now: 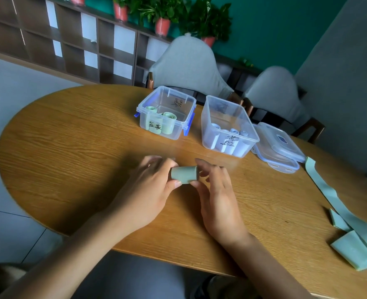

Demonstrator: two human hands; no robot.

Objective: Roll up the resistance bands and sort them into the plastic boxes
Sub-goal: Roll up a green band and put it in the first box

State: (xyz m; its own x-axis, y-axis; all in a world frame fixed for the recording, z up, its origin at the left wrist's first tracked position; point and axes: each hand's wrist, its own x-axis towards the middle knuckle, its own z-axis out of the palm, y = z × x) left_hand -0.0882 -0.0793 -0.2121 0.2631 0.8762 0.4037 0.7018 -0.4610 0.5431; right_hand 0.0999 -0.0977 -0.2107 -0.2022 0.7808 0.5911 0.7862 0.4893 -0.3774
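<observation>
Head view: green rolled band (184,174) held just above the worktop (70,130), centre near. Left hand (148,190) pinching its left end, right hand (216,195) pinching the right end, thumbs underneath. Looks soft, light, springy; likely to unroll if let go, so best gripped around the roll, not by the ends. Green-band box (167,112) far centre, with rolls already in. Blue-band box (227,126) right of it. Loose green bands (350,229) near right.
</observation>
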